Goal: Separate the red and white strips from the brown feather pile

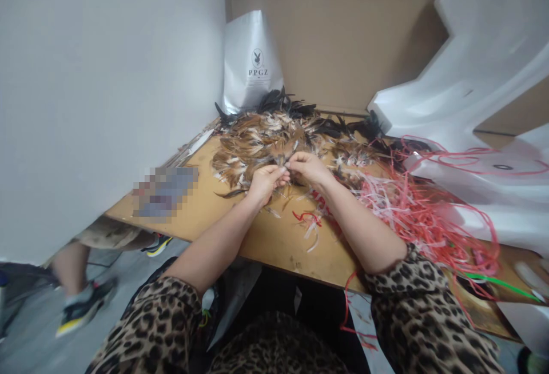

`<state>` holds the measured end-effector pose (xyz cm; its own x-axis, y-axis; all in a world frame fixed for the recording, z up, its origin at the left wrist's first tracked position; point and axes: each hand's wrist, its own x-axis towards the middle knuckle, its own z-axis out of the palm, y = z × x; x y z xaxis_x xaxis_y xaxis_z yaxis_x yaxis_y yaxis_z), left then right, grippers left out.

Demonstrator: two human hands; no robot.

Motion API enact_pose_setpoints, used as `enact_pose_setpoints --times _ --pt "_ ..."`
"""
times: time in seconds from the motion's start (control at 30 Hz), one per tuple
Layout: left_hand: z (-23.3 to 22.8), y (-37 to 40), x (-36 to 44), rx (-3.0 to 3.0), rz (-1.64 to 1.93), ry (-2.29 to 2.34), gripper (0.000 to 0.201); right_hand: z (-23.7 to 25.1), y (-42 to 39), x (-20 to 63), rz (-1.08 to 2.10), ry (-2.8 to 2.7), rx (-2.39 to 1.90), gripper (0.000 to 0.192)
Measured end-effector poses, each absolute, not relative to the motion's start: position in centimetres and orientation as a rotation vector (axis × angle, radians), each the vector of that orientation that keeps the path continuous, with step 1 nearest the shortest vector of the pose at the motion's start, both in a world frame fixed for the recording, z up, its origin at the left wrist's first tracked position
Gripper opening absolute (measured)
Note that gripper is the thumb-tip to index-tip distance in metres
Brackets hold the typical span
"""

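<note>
Both forearms are stretched forward over the bench (274,242), and the left hand (265,182) and right hand (305,167) are met fingertip to fingertip, each grip pinched shut on feathers (286,163) at the near edge of the feather heap (266,134). Red strips (412,208) are tangled just beside the right forearm, and a silver bag (251,62) is stood behind the heap.

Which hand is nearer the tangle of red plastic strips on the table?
Right. The right hand sits at the near edge of the feather pile, with the red plastic strips just off to its right. The left hand is beside it, farther from the strips.
</note>
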<state>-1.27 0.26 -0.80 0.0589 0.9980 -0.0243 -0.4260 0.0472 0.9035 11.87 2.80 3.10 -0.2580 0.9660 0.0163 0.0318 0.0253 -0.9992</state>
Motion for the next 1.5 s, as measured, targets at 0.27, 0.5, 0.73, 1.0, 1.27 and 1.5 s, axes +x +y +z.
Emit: enact_pose_setpoints --times 0.27,0.5,0.73,1.0,1.27,1.5 --pt "1.2 0.8 -3.1 0.752 1.657 0.895 0.015 2.8 4.0 11.9 1.044 -1.607 -1.069 0.024" --pt "1.4 1.5 -4.3 0.64 1.771 0.864 0.016 3.3 5.0 10.4 0.262 -2.165 -1.126 0.017" --pt "1.2 1.7 -4.5 0.61 1.798 0.848 0.018 4.1 4.9 8.3 -0.098 -2.443 -1.208 0.026" --pt "1.2 1.8 -4.7 0.594 1.802 0.812 0.015 4.7 5.1 7.9 0.028 -2.378 -1.223 0.022" --pt "1.4 1.1 -4.0 0.641 1.692 0.769 0.014 4.1 4.1 11.4 0.527 -2.02 -1.255 0.03" --pt "1.2 0.9 -3.6 0.622 1.548 0.626 0.007 3.3 2.2 11.8 0.287 -2.047 -1.14 0.026"
